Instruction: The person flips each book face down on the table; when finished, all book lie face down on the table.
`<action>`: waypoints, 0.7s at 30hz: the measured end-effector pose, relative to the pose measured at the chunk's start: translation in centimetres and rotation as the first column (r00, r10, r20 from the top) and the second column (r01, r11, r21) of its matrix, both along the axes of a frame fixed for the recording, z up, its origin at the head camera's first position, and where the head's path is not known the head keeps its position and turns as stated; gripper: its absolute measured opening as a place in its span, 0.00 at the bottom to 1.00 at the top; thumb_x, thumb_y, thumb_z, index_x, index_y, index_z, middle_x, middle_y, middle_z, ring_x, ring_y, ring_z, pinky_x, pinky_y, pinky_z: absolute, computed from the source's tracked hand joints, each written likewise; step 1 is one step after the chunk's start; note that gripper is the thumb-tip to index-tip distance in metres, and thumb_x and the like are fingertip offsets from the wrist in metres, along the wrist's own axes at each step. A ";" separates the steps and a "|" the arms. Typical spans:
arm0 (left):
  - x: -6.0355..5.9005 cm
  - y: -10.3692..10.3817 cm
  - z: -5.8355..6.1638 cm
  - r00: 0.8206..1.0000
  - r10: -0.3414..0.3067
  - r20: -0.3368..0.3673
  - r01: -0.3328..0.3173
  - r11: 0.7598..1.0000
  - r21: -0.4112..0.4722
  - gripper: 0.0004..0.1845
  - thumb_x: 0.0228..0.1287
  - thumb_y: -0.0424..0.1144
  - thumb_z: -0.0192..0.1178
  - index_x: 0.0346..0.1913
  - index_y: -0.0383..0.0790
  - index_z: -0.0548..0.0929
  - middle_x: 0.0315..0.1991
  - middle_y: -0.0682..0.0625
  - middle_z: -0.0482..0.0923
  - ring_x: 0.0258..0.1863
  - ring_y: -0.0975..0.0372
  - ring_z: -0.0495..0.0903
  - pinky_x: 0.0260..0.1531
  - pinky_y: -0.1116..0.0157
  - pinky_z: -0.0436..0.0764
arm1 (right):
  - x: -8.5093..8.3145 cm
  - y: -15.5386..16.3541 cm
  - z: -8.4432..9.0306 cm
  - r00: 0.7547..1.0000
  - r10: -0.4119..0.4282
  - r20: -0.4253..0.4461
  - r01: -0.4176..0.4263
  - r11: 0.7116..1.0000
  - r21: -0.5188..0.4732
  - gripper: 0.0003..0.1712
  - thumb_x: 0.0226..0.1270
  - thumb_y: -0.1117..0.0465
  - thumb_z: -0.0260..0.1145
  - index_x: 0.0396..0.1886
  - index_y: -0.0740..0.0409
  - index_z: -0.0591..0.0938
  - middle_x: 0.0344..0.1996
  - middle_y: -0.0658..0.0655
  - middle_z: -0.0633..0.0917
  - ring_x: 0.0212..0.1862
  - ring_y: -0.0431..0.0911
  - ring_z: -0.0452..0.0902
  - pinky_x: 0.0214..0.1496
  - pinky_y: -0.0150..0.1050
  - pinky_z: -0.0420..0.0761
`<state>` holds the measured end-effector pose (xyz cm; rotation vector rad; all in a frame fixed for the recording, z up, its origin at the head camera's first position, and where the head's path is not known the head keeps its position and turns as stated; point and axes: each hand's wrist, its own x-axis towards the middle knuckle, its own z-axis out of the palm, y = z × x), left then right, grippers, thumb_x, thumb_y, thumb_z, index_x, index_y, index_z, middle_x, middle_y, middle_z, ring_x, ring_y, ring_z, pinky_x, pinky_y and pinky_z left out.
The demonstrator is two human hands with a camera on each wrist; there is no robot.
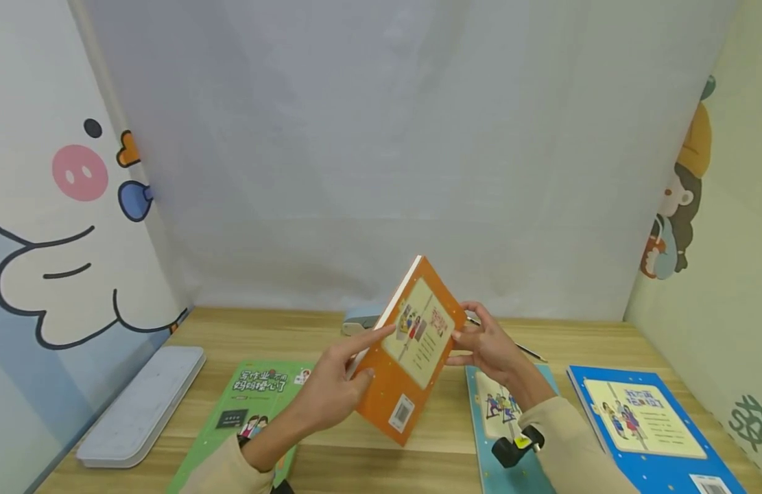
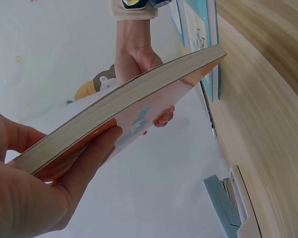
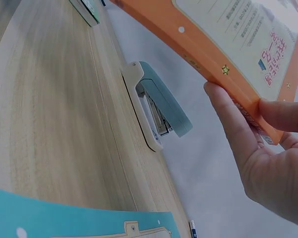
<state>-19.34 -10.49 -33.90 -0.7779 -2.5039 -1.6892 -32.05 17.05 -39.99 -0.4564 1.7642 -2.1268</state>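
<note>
An orange book (image 1: 381, 384) is held tilted above the middle of the table, its back cover with a barcode facing the head camera. My left hand (image 1: 337, 381) grips the page-edge side, thumb on the back cover and the fingers round the other face. On the spine side my right hand (image 1: 488, 346) pinches the book near its upper corner, as the right wrist view also shows with the thumb (image 3: 283, 115) on the cover. In the left wrist view the thick block of pages (image 2: 124, 101) crosses between the two hands.
A green book (image 1: 232, 405) lies at left beside a white case (image 1: 143, 405). A teal book (image 1: 485, 439) and a blue book (image 1: 652, 425) lie at right. Behind the orange book stand a stapler (image 3: 156, 106) and a pencil (image 1: 531, 352), near the back curtain (image 1: 381, 137).
</note>
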 end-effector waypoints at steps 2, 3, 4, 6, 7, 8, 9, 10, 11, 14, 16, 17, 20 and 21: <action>0.0 0.1 0.1 1.000 -0.009 -0.025 0.008 1.000 -0.015 0.34 0.65 0.19 0.48 0.73 0.42 0.69 0.73 0.35 0.63 0.29 0.57 0.81 0.22 0.71 0.78 | 0.0 0.1 -0.1 1.000 0.000 -0.006 0.000 1.000 0.004 0.21 0.76 0.72 0.51 0.57 0.43 0.63 0.44 0.52 0.85 0.43 0.47 0.84 0.43 0.45 0.88; 0.0 0.1 0.2 0.999 -0.015 -0.032 0.014 1.000 -0.023 0.33 0.65 0.19 0.50 0.73 0.42 0.69 0.73 0.36 0.63 0.34 0.53 0.83 0.26 0.70 0.81 | -0.1 0.1 -0.2 1.000 0.000 -0.010 0.000 1.000 0.007 0.21 0.76 0.72 0.51 0.57 0.43 0.63 0.44 0.51 0.85 0.43 0.47 0.84 0.43 0.45 0.88; 0.0 0.1 0.3 0.999 -0.022 -0.042 0.021 0.999 -0.034 0.33 0.66 0.20 0.52 0.73 0.41 0.69 0.72 0.36 0.63 0.41 0.49 0.83 0.30 0.68 0.84 | -0.1 0.2 -0.2 1.000 0.000 -0.015 0.000 1.000 0.010 0.22 0.76 0.73 0.51 0.57 0.42 0.63 0.43 0.51 0.85 0.43 0.47 0.84 0.42 0.45 0.88; -0.1 0.1 0.5 0.998 -0.028 -0.048 0.025 0.997 -0.067 0.32 0.67 0.22 0.54 0.73 0.41 0.69 0.71 0.36 0.64 0.46 0.46 0.83 0.34 0.66 0.86 | 0.0 0.3 -0.3 1.000 0.003 -0.024 -0.003 1.000 0.015 0.22 0.75 0.73 0.52 0.56 0.42 0.63 0.42 0.51 0.85 0.42 0.47 0.84 0.41 0.44 0.88; -0.3 0.1 0.6 0.998 -0.031 -0.053 0.026 0.996 -0.086 0.31 0.67 0.22 0.55 0.72 0.40 0.70 0.70 0.35 0.66 0.47 0.46 0.83 0.34 0.66 0.86 | 0.0 0.4 -0.3 1.000 0.007 -0.031 -0.006 1.000 0.019 0.22 0.75 0.73 0.52 0.56 0.42 0.62 0.42 0.51 0.86 0.42 0.47 0.84 0.41 0.44 0.88; -0.5 0.1 0.7 0.998 -0.029 -0.055 0.022 0.993 -0.114 0.31 0.67 0.22 0.56 0.72 0.40 0.71 0.68 0.35 0.67 0.41 0.50 0.83 0.31 0.68 0.84 | 0.0 0.5 -0.3 0.999 0.008 -0.035 -0.007 1.000 0.024 0.22 0.75 0.73 0.52 0.57 0.43 0.62 0.41 0.51 0.86 0.42 0.47 0.84 0.40 0.44 0.88; -0.6 0.0 0.8 0.998 -0.023 -0.058 0.015 0.990 -0.141 0.30 0.66 0.22 0.56 0.71 0.41 0.72 0.67 0.35 0.68 0.35 0.55 0.81 0.28 0.71 0.81 | 0.1 0.5 -0.3 0.999 0.009 -0.039 -0.008 1.000 0.029 0.23 0.75 0.73 0.53 0.57 0.43 0.62 0.41 0.51 0.86 0.42 0.47 0.85 0.40 0.44 0.88; -0.8 0.0 0.9 0.998 -0.017 -0.054 0.008 0.986 -0.167 0.30 0.66 0.23 0.57 0.70 0.41 0.73 0.66 0.34 0.69 0.29 0.58 0.78 0.25 0.72 0.78 | 0.1 0.5 -0.3 0.999 0.010 -0.043 -0.008 0.999 0.037 0.23 0.75 0.73 0.53 0.58 0.44 0.61 0.41 0.51 0.86 0.42 0.47 0.85 0.40 0.44 0.88; -1.0 0.0 1.1 0.999 -0.010 -0.045 0.002 0.983 -0.186 0.29 0.66 0.22 0.57 0.69 0.41 0.74 0.66 0.34 0.69 0.23 0.62 0.72 0.22 0.74 0.74 | 0.2 0.5 -0.2 0.999 0.010 -0.045 -0.008 0.999 0.045 0.23 0.75 0.73 0.53 0.58 0.45 0.61 0.40 0.52 0.85 0.41 0.47 0.85 0.40 0.44 0.88; -1.6 -0.1 1.3 1.000 0.028 -0.008 -0.029 0.971 -0.239 0.28 0.65 0.23 0.58 0.68 0.41 0.76 0.67 0.33 0.70 0.13 0.65 0.54 0.16 0.75 0.63 | 0.4 0.5 0.1 0.999 0.006 -0.047 -0.003 0.998 0.070 0.23 0.75 0.73 0.54 0.61 0.48 0.60 0.40 0.53 0.85 0.41 0.47 0.84 0.39 0.44 0.88; -1.9 -0.2 1.3 0.998 0.060 0.015 -0.054 0.964 -0.259 0.27 0.65 0.23 0.59 0.67 0.41 0.77 0.68 0.33 0.69 0.11 0.65 0.54 0.15 0.75 0.63 | 0.5 0.4 0.3 0.999 0.005 -0.050 -0.001 0.997 0.083 0.23 0.75 0.72 0.54 0.61 0.50 0.60 0.40 0.53 0.85 0.41 0.47 0.84 0.40 0.45 0.88; -2.1 -0.3 1.3 0.997 0.073 0.018 -0.066 0.962 -0.266 0.27 0.65 0.23 0.59 0.66 0.41 0.78 0.68 0.33 0.69 0.10 0.66 0.55 0.15 0.75 0.63 | 0.6 0.4 0.4 0.999 0.005 -0.052 -0.001 0.996 0.089 0.23 0.75 0.72 0.54 0.61 0.50 0.60 0.40 0.53 0.85 0.40 0.47 0.84 0.40 0.45 0.88; -2.4 -0.5 1.1 0.995 0.096 0.021 -0.086 0.957 -0.276 0.26 0.63 0.22 0.60 0.65 0.39 0.79 0.68 0.31 0.70 0.09 0.66 0.64 0.16 0.74 0.67 | 0.6 0.5 0.5 0.998 0.006 -0.063 0.001 0.994 0.111 0.22 0.74 0.72 0.55 0.60 0.51 0.61 0.40 0.53 0.85 0.40 0.46 0.85 0.41 0.48 0.88; -2.5 -0.6 0.9 0.995 0.097 0.021 -0.088 0.958 -0.272 0.26 0.63 0.21 0.60 0.65 0.38 0.79 0.67 0.31 0.70 0.11 0.66 0.68 0.16 0.74 0.69 | 0.6 0.5 0.5 0.998 0.006 -0.067 0.002 0.993 0.121 0.22 0.74 0.71 0.55 0.61 0.52 0.61 0.40 0.53 0.85 0.40 0.47 0.85 0.41 0.49 0.88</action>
